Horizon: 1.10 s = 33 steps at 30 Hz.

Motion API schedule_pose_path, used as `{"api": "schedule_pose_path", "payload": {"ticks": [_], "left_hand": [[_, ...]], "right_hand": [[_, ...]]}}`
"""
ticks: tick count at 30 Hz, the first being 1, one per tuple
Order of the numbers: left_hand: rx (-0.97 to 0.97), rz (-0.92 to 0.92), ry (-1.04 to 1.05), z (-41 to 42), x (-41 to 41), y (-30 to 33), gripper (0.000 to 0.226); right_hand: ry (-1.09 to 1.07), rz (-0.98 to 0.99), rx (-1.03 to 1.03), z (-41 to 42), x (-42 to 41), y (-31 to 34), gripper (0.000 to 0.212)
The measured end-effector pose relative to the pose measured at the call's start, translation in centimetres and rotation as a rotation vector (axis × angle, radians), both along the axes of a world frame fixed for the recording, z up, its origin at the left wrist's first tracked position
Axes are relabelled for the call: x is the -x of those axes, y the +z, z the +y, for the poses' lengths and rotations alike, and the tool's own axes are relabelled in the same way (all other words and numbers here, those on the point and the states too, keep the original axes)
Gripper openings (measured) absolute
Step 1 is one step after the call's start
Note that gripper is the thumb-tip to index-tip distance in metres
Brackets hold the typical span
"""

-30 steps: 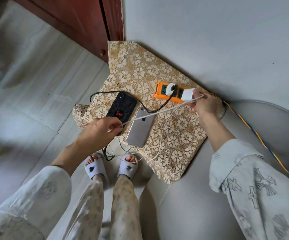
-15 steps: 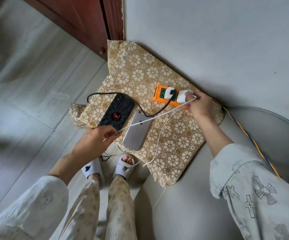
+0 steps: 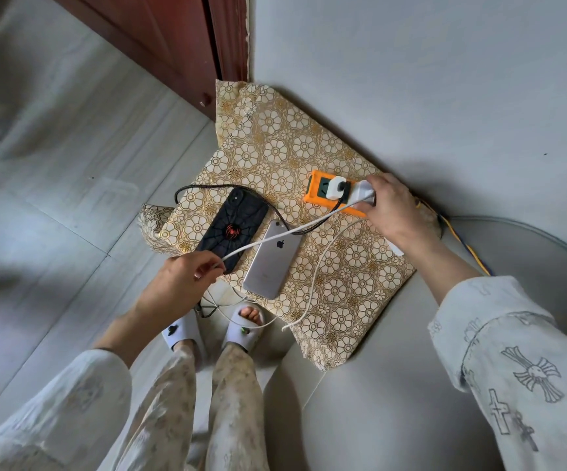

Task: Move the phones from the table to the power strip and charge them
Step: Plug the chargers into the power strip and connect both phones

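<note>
Two phones lie face down side by side on the gold floral-patterned cloth [image 3: 309, 154] over the low table: a phone in a black case with a red spider mark [image 3: 232, 230] on the left, a silver phone with a dark logo [image 3: 272, 259] just right of it, edges nearly touching. Far right on the cloth, close to the grey wall [image 3: 428, 79], I see the orange power strip [image 3: 317, 192]. A white plug adapter [image 3: 335, 188] sits in one of its sockets, and a black braided cable [image 3: 207, 189] runs from there in a loop round the far end of the black-cased phone

My right hand [image 3: 392, 207] is at the strip's right end, fingers curled round a second white charger block [image 3: 363, 190] pressed against the strip; whether it is fully seated I cannot tell. My left hand [image 3: 180, 278] is near the table's near-left edge, thumb and fingertips pinching the free end of the white charging cable [image 3: 275, 236], which stretches taut across the silver phone toward the right hand. Slack white cable hangs off the near edge, above white slippers [image 3: 244, 329] on the pale tiled floor [image 3: 54, 164]
</note>
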State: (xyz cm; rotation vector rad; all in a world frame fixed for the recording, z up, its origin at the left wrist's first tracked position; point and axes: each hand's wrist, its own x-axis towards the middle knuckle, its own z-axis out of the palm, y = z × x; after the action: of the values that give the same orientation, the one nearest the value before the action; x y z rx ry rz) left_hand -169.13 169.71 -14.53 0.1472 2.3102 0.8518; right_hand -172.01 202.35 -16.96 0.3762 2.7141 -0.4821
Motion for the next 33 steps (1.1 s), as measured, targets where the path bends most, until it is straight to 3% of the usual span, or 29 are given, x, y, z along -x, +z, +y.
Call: {"api": "schedule_pose_path", "payload": {"ticks": [5,12,16,20,22,25,26,28,30,33], "left_hand": [[0.006,0.051,0.029,0.4,0.0,-0.4,0.016],[-0.010,0.040,0.022,0.6,0.3,-1.0,0.020],[-0.042,0.084,0.058,0.7,0.5,-0.1,0.020],[-0.066,0.134,0.055,0.5,0.9,1.6,0.020],[-0.070,0.137,0.047,0.3,0.9,2.7,0.019],[-0.053,0.168,-0.005,0.2,0.7,4.7,0.018],[-0.050,0.174,-0.033,0.1,0.5,5.6,0.018],[-0.060,0.169,-0.097,0.0,0.1,7.5,0.020],[-0.070,0.163,-0.149,-0.2,-0.6,9.2,0.022],[-0.109,0.136,-0.147,-0.4,-1.6,11.1,0.024]], "right_hand": [[0.050,-0.022,-0.015,0.1,0.8,-0.2,0.038],[0.106,0.024,-0.052,0.0,0.7,-0.3,0.037],[-0.088,-0.033,0.004,-0.8,0.2,-0.2,0.044],[-0.592,-0.008,0.185,-5.4,-3.9,1.3,0.078],[-0.619,-0.051,0.282,-8.8,-7.1,2.4,0.065],[-0.583,-0.105,0.622,-13.9,-9.8,5.8,0.034],[-0.592,-0.102,0.741,-15.4,-9.9,7.2,0.030],[-0.623,-0.098,0.884,-17.6,-9.1,9.7,0.047],[-0.632,-0.109,0.934,-19.1,-7.8,12.1,0.050],[-0.753,-0.117,0.936,-19.7,-6.6,15.2,0.024]]}}
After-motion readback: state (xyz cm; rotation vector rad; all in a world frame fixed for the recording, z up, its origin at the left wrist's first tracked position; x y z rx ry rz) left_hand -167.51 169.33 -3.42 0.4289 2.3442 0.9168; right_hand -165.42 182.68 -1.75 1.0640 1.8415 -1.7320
